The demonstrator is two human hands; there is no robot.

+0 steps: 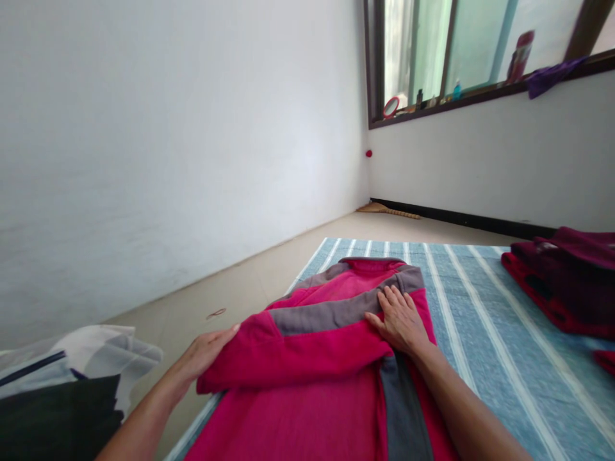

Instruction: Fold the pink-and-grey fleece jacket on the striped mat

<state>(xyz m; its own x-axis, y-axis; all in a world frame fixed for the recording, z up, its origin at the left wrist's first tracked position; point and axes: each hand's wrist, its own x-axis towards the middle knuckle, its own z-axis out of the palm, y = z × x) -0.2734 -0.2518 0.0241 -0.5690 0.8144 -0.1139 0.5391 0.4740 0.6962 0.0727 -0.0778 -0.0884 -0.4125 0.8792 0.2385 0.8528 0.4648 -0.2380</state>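
A pink fleece jacket [317,358] with grey panels lies spread on a blue striped mat [504,346], collar pointing away from me. One sleeve is folded across its back. My left hand [204,355] grips the folded sleeve's edge at the jacket's left side. My right hand [398,320] lies flat, fingers together, pressing on the grey band of the sleeve near the shoulder.
Folded dark red garments [567,282] are stacked on the mat at the right. White and black clothes [72,384] lie on the floor at the left. A hair tie [216,313] lies on the bare floor. A windowsill [480,96] holds small items.
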